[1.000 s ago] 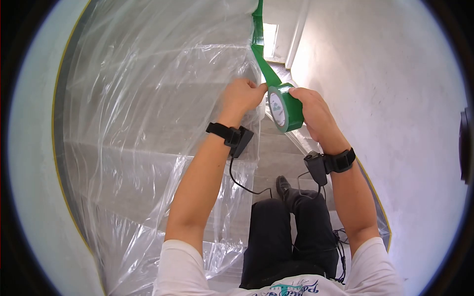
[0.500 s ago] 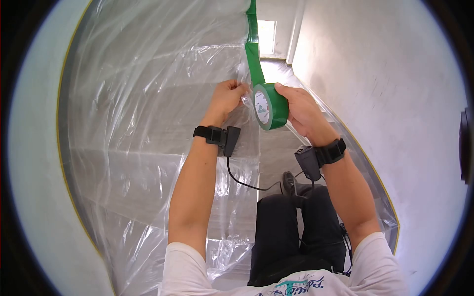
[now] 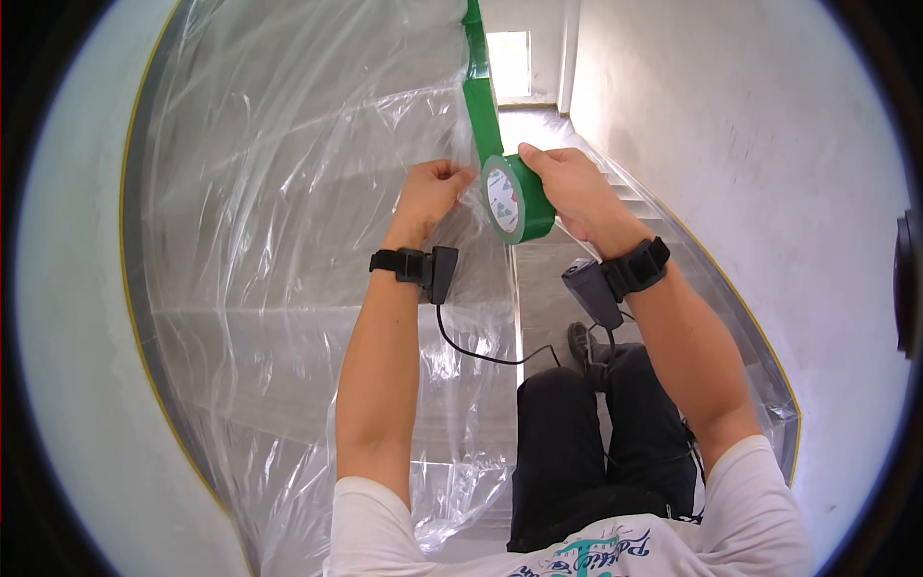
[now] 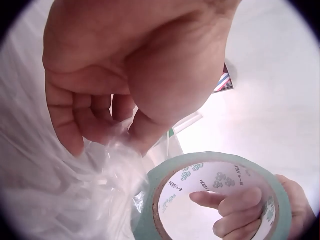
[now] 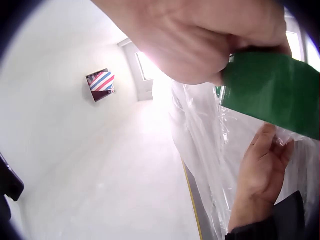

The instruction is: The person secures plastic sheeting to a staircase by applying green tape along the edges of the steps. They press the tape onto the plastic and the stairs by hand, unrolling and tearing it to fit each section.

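Clear plastic film (image 3: 288,240) spreads over the left side of the head view. My left hand (image 3: 431,200) pinches the film near its right edge between thumb and fingers, and the gathered film (image 4: 117,170) shows in the left wrist view. My right hand (image 3: 577,195) grips a roll of green tape (image 3: 536,204), thumb on its top and fingers inside the core (image 4: 235,215). From the roll, a green strip (image 3: 484,115) runs up along the film's edge. The roll hangs just right of my left hand, a small gap between them.
Pale walls (image 3: 731,144) rise on both sides, with grey, yellow-edged borders (image 3: 144,327) along their bases. Grey steps (image 3: 548,279) lie below the roll, partly under film. A bright opening (image 3: 510,62) is at the top, and a framed striped picture (image 5: 101,82) hangs on a wall.
Both hands have moved left in the head view, the roll with the right hand. The left hand has come away from the tape strip and pinches film. The strip now hangs straighter.
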